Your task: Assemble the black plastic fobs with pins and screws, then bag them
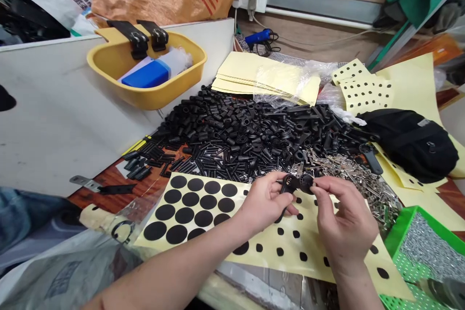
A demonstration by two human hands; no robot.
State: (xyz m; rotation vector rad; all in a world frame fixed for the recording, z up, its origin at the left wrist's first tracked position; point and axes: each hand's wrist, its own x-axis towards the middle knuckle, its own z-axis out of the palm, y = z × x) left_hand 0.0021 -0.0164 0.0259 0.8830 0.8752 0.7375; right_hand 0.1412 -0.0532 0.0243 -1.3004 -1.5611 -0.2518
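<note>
My left hand (264, 201) is closed around a black plastic part with a ring-shaped end (289, 184). Thumb and finger of my right hand (345, 220) pinch the edge of a round black piece (305, 182) right beside that ring; whether the two are joined I cannot tell. Under both hands lies a yellow backing sheet (240, 191) with large black round stickers on its left side and small black dots on its right. Just behind the hands spreads a pile of black plastic parts (250, 126), with small metal pieces (348, 174) to its right.
A yellow bin (145, 99) with a blue box hangs on the white partition (65, 106). At the right stand a green basket (403, 232) of small metal pins and a drill (441, 290). A black cap (410, 143) lies near yellow sheets (269, 75).
</note>
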